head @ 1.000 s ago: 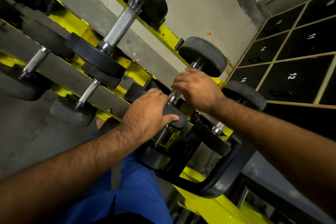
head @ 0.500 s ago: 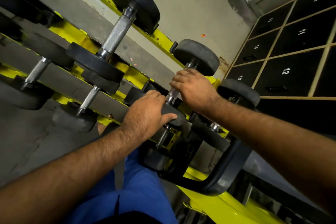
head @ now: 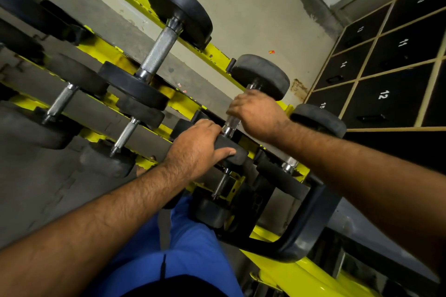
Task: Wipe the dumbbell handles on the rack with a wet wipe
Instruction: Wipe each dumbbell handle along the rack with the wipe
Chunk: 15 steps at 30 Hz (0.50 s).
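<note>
A small black dumbbell [head: 263,75] lies across the yellow rack [head: 212,54] near its right end. My right hand [head: 259,113] is curled round its steel handle [head: 230,125], covering most of it; no wipe shows under the fingers. My left hand [head: 196,147] grips the dumbbell's near black head [head: 235,152], thumb along its edge. A larger dumbbell with a knurled handle [head: 160,49] sits to the left on the same tier.
Lower tiers hold several more dumbbells, such as one with a short steel handle [head: 61,100]. Black numbered lockers [head: 386,84] stand at the right. A black curved rack foot [head: 304,231] and my blue trouser leg [head: 193,248] are below.
My right hand has slid up the handle toward the far head, baring more steel near my left hand. My left hand keeps its hold on the near head.
</note>
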Motion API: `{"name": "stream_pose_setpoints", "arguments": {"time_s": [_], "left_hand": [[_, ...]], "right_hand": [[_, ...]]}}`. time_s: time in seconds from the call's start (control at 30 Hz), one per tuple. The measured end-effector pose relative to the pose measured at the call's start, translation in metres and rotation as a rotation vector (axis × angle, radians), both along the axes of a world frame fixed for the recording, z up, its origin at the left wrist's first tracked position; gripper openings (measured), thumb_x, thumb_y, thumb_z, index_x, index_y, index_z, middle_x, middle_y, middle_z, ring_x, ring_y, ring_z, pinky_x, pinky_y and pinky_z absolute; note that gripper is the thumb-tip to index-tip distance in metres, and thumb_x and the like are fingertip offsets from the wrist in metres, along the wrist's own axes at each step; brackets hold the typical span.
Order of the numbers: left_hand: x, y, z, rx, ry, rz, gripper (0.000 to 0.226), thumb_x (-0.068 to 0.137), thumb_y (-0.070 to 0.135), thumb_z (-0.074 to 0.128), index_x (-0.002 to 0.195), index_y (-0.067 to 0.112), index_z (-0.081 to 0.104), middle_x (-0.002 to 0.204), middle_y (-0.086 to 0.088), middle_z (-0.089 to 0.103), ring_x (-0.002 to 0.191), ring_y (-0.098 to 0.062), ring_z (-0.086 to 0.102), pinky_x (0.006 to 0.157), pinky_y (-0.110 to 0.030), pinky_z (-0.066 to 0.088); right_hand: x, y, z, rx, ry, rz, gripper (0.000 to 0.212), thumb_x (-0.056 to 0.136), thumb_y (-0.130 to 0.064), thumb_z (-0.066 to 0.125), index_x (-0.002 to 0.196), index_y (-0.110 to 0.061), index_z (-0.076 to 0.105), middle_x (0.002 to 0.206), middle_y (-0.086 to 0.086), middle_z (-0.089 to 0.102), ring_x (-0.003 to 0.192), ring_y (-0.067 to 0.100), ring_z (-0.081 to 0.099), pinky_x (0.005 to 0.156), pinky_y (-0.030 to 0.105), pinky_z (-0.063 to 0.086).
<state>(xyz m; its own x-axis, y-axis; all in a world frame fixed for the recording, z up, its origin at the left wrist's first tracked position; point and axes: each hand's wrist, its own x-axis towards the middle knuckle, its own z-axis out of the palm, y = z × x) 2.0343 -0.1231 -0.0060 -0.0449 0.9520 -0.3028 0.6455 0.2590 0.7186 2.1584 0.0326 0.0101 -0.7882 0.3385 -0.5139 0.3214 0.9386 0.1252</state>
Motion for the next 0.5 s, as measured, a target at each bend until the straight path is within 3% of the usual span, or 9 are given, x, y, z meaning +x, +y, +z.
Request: {"name": "stream_pose_setpoints", "arguments": {"time_s": [0.1, 0.23, 0.37, 0.5], "left_hand": [[0.000, -0.001, -0.001, 0.002, -0.010, 0.000, 0.063, 0.085, 0.062, 0.060, 0.128, 0.016, 0.056, 0.123, 0.001, 0.056, 0.112, -0.014, 0.055, 0.091, -0.031, 0.047], [0.002, -0.006, -0.004, 0.022, -0.044, 0.060, 0.059, 0.083, 0.060, 0.065, 0.122, 0.018, 0.055, 0.118, 0.001, 0.057, 0.107, -0.015, 0.056, 0.084, -0.028, 0.045], [0.004, -0.010, -0.012, 0.051, -0.085, 0.095, 0.055, 0.081, 0.059, 0.066, 0.116, 0.018, 0.056, 0.112, 0.002, 0.056, 0.101, -0.015, 0.056, 0.079, -0.027, 0.044], [0.004, -0.011, -0.019, 0.093, -0.072, 0.078, 0.056, 0.082, 0.062, 0.062, 0.117, 0.019, 0.057, 0.112, 0.003, 0.056, 0.103, -0.015, 0.056, 0.081, -0.029, 0.044]], "right_hand": [[0.002, 0.002, -0.003, 0.041, 0.040, -0.043, 0.027, 0.089, -0.018, 0.056, 0.111, -0.022, 0.070, 0.107, -0.002, 0.069, 0.106, 0.019, 0.059, 0.105, 0.038, 0.039], [0.005, -0.010, -0.003, -0.199, 0.057, 0.121, 0.030, 0.085, -0.018, 0.066, 0.113, -0.026, 0.071, 0.108, -0.007, 0.071, 0.104, 0.016, 0.062, 0.103, 0.038, 0.043], [0.014, 0.010, -0.004, -0.021, 0.181, -0.036, 0.030, 0.082, -0.010, 0.055, 0.105, -0.018, 0.073, 0.103, 0.001, 0.072, 0.106, 0.024, 0.062, 0.100, 0.040, 0.043], [0.014, -0.016, -0.004, -0.229, 0.172, 0.108, 0.027, 0.079, -0.017, 0.067, 0.106, -0.019, 0.074, 0.104, -0.001, 0.073, 0.103, 0.022, 0.064, 0.100, 0.038, 0.043]]}}
